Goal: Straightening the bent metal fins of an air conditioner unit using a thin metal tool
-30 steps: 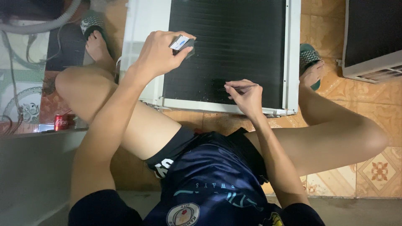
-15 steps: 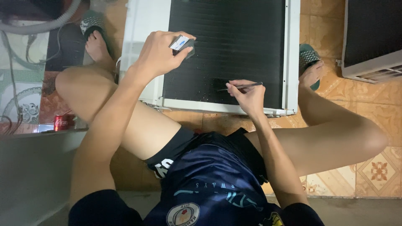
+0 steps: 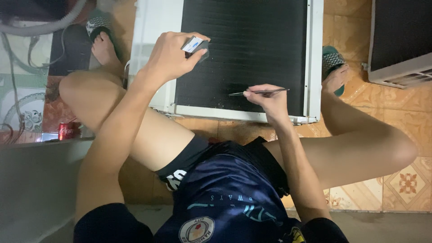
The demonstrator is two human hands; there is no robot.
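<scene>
A white-framed air-conditioner unit lies on the tiled floor between my legs, its black finned coil facing up. My left hand is closed around a small dark object with a white and blue face, held against the upper left of the coil. My right hand pinches a thin metal tool that lies level, its tip pointing left and touching the lower part of the fins.
A second white unit with a dark grille stands at the right. A red drink can sits at the left beside a grey ledge. Hoses and cables lie at the upper left. My feet wear green sandals.
My right hand has shifted the thin tool slightly right along the fins, and it now lies more level. My left hand has stayed in place.
</scene>
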